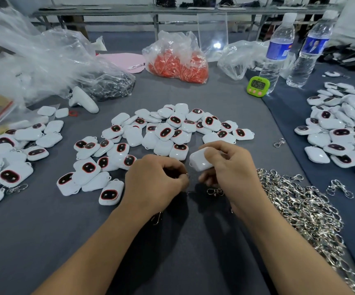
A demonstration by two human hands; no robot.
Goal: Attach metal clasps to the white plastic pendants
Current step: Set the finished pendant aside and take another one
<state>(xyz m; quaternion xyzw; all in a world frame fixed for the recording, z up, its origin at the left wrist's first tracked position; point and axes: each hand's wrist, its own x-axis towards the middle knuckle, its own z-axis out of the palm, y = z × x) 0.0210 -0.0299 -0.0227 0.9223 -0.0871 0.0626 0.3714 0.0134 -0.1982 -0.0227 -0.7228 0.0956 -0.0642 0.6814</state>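
Right hand (pixel 229 167): holds one white pendant (pixel 200 162) btwn thumb & curled fingers, raised just over the tabletop (pixel 44 241), one end turned toward the left hand.
Left hand (pixel 157 177): fingers curled tight, pinches a clasp (pixel 186 173). Only a sliver of ring shows at the fingertips, rest hidden.
Gap: hands near each other. Pendant & clasp just apart, not joined as far as can be seen.
Step (judged): lining the ring up w/ the pendant's small corner loop. Loop on this one not visible.
Pendant handling: prob. light, stiff, smooth shell, so slippery. Best held by the flat faces w/ the loop corner left free. Loops on pendants in the pile look thin, prob. the weak pt, so no twisting.
Clasp handling: small, hard metal. Take by the body, keep the ring end out. Prob. tangles easily, judging by the heap.
Clasp supply: clasp heap (pixel 300 209) just right of the right forearm. One loose clasp (pixel 215 191) below the right hand.
Pendant supply: centre pile (pixel 163 133) just beyond the hands, no clasps seen on these.
Other piles: left pile (pixel 12 165), a few w/ clasps showing. Right pile (pixel 340 133) well apart at far right.
Misc: green timer (pixel 258 86) & water bottles (pixel 278 50) at back right.
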